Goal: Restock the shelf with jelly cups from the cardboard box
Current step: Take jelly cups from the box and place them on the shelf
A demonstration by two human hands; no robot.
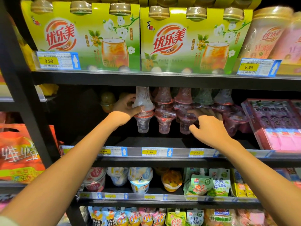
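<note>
I am looking into a dim shop aisle of black metal shelving, and the work is on the middle shelf [146, 141], whose dark board shows bare in front of the goods. The jelly cups [163, 111] stand there in a row of tall stacks, each a pair of clear cone-shaped cups joined rim to rim, their long axes upright. The leftmost stack [142, 95], pale and clear, sits in my left hand [126, 106], with fingers and thumb curled round it at the joined rims. This hand is the nearer one for setting that stack down. It lies straight ahead of the wrist, touching its neighbour on the right. My right hand [207, 127] holds nothing. Its fingers are straight and spread, reaching in low among the pink stacks [184, 118], and they seem to touch them. The upper shelf board [162, 79] hangs just above the stack tops, so I judge there is little room to lift. Round yellow cups [106, 101] sit behind the left hand, and a flat pink box [273, 126] leans at the right. Price tags [154, 151] line the front edge. Green milk tea packs [84, 38] fill the shelf above. The cardboard box is out of view.
</note>
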